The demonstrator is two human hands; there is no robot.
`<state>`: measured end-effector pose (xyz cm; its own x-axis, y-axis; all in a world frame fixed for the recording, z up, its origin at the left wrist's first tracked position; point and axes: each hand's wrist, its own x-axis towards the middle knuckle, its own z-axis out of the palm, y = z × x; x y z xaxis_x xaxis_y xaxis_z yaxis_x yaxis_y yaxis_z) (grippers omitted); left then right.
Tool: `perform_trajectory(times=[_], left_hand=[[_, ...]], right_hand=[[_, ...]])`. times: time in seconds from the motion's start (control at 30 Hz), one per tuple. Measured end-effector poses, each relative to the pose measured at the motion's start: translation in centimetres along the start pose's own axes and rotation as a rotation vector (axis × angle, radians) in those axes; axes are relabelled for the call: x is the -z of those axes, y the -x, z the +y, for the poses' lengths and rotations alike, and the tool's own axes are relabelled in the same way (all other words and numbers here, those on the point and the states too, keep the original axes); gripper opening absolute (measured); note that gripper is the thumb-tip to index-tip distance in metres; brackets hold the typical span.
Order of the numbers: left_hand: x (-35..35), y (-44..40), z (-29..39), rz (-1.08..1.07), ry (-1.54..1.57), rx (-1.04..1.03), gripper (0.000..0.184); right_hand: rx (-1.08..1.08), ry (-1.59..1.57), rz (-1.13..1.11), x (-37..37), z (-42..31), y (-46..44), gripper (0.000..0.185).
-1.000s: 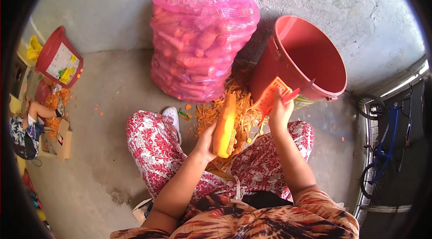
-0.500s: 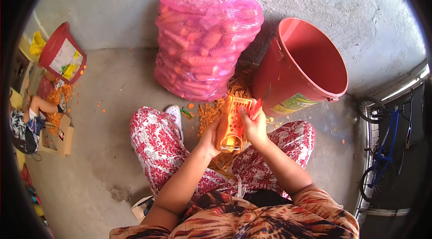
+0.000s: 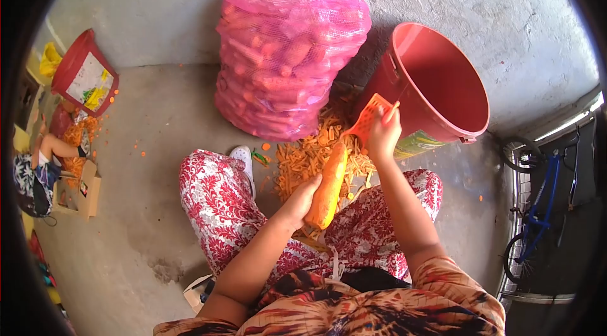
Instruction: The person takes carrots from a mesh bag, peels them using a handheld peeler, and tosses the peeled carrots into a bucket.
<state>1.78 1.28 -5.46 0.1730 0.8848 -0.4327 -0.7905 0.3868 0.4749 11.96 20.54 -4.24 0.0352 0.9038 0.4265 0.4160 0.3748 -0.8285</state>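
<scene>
My left hand [image 3: 303, 202] is closed around the thick lower part of a large carrot [image 3: 329, 189], whose narrow end points up and away from me. My right hand [image 3: 384, 135] grips an orange plastic grater [image 3: 365, 120] with holes through its flat body. The grater sits at the carrot's far tip; whether they touch I cannot tell. Beneath both hands, a heap of carrot peelings [image 3: 298, 162] lies on the floor between my legs. Part of the grater's handle is hidden by my right fingers.
A pink mesh sack [image 3: 284, 64] full of carrots stands ahead against the wall. Beside it is a red bucket [image 3: 404, 83]. Another person [image 3: 41, 175] sits at far left near a second red bucket [image 3: 85, 73] and a cardboard box [image 3: 88, 190]. A blue bicycle [image 3: 540, 216] is at right.
The grater has moved from lying along the carrot to its far tip, up and right with my right hand. The carrot, earlier mostly covered, now shows along its length in my left hand.
</scene>
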Motion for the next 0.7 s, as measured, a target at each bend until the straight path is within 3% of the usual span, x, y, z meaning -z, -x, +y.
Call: perform_trajectory(times=[0.07,0.17,0.27,0.3,0.33,0.37,0.53,0.7], left_hand=[[-0.8,0.4,0.6,-0.049,0.022,-0.006,0.043],[-0.7,0.7,1.1,-0.099,0.167,0.027,0.043],[-0.4,0.2,1.3,-0.02,0.24,0.035,0.043],[-0.3,0.0,1.3,0.0,0.232,0.021,0.042],[-0.1,-0.2,1.3,0.02,0.222,0.008,0.042],[1.5,-1.0,0.8,-0.103,0.206,-0.002,0.039],[0.1,-0.8,1.0,-0.018,0.263,-0.098,0.046],[-0.1,-0.5,1.0,-0.036,0.292,-0.097,0.047]], right_hand=[[0.089,0.057,0.133,0.0,1.1,-1.8,0.019],[-0.003,-0.13,0.076,1.0,-0.4,-2.2,0.014],[-0.31,-0.497,-0.153,1.5,-2.7,0.5,0.012],[-0.219,-0.432,-0.198,1.4,-2.5,1.7,0.01],[-0.253,-0.432,-0.315,2.4,-4.7,3.1,0.009],[-0.352,-0.49,-0.392,3.0,-6.8,4.2,0.009],[-0.214,-0.477,-0.475,3.3,-8.6,8.4,0.012],[-0.005,-0.248,-0.492,3.5,-7.4,8.8,0.01]])
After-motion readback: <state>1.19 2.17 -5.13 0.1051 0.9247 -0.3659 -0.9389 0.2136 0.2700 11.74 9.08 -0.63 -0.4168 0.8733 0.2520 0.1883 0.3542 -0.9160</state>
